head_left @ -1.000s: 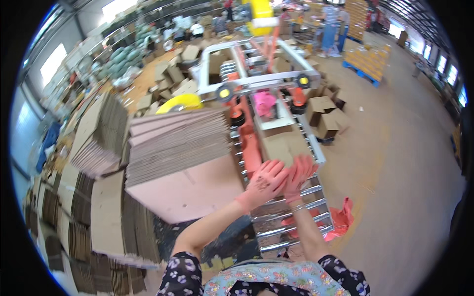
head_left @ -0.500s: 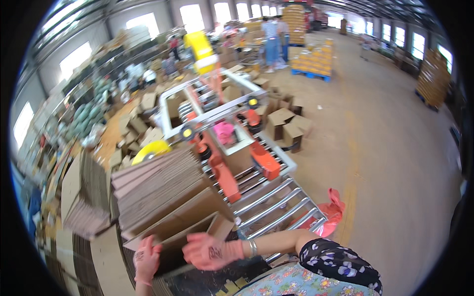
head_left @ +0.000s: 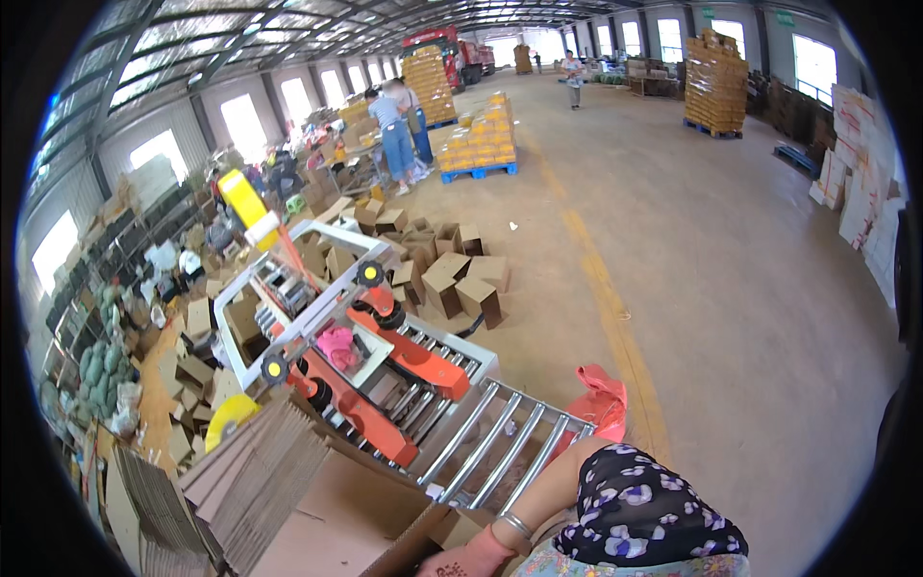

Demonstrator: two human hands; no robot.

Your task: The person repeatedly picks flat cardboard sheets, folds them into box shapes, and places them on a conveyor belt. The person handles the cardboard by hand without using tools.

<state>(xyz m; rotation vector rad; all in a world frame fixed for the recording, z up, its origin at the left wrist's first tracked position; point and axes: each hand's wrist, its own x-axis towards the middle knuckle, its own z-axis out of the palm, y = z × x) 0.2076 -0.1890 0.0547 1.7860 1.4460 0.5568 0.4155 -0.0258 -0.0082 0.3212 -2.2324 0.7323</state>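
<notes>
In a pink glove, my right hand (head_left: pixel 468 559) is at the bottom edge, beside a brown cardboard carton (head_left: pixel 351 510) whose wide panel and flaps face up. The fingers are cut off by the lower edge, so their grip is hidden. My left hand is out of the picture. A stack of flat folded cartons (head_left: pixel 255 481) leans to the left of that carton. Just beyond are the steel rollers (head_left: pixel 495 438) of a conveyor leading to a carton sealing machine (head_left: pixel 370 370) with orange side guides and a yellow tape roll (head_left: pixel 242 197).
A red plastic bag (head_left: pixel 601 399) lies right of the rollers. Several opened cartons (head_left: pixel 447 279) sit on the floor behind the machine. Farther off are a loaded blue pallet (head_left: pixel 479 144), people standing (head_left: pixel 394 135), and a walking person (head_left: pixel 573 79). Green sacks (head_left: pixel 101 375) are piled at left.
The view has swung to the right and up. My left hand has left the picture, and my right hand has dropped to the bottom edge. A carton panel now spreads wider beside it.
</notes>
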